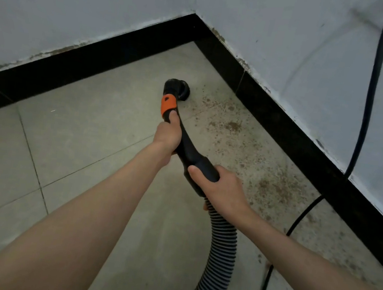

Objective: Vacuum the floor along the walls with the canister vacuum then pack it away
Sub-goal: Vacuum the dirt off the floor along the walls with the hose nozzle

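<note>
A black curved vacuum handle (186,147) with an orange collar (168,104) ends in a round black brush nozzle (177,88) that sits on the grey tiled floor (82,144) near the room's corner. My left hand (168,133) grips the handle just below the orange collar. My right hand (220,188) grips the thicker lower end where the ribbed grey hose (218,254) joins. The hose runs down out of the bottom edge. Brown dirt (233,126) lies scattered on the floor to the right of the nozzle. The canister itself is out of view.
Two white walls meet in a corner, with a black skirting (94,57) along both. A black cable (370,96) hangs down the right wall and trails across the floor (298,221) beside the hose. More brown dirt (275,188) lies along the right skirting.
</note>
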Tool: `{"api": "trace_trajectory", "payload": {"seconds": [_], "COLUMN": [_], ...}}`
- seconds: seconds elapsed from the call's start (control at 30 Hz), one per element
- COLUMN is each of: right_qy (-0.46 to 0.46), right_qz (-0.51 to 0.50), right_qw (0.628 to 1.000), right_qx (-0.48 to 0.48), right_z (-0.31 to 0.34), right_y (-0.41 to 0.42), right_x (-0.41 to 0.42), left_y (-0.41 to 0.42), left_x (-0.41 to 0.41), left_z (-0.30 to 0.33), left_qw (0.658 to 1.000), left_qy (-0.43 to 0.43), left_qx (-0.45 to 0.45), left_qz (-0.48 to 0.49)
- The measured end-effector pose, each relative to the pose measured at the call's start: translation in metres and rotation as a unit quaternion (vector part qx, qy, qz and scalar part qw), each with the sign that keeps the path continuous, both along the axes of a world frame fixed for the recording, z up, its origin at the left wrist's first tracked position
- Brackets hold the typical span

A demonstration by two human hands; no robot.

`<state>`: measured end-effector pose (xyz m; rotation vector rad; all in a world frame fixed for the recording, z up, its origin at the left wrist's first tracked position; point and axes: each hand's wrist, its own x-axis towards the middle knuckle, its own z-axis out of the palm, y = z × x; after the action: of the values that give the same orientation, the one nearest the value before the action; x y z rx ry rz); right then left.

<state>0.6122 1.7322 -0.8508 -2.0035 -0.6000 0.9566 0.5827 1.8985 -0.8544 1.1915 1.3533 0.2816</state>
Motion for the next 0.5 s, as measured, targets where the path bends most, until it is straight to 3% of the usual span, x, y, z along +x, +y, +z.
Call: {"api": "trace_trajectory", "payload": {"seconds": [0.5], "right_qy": [-0.029], "right_qz": [-0.093], "right_qw": [0.995], "right_qx": [-0.033], "right_z": [-0.003], "right_y": [0.001], "right_x": [0.025], "left_y": [-0.003], "left_x": [0.067], "left_z": [0.01], "left_qw": [0.993], "left_qy": [-0.012], "left_qx": [-0.031], "left_qz": [-0.111]}}
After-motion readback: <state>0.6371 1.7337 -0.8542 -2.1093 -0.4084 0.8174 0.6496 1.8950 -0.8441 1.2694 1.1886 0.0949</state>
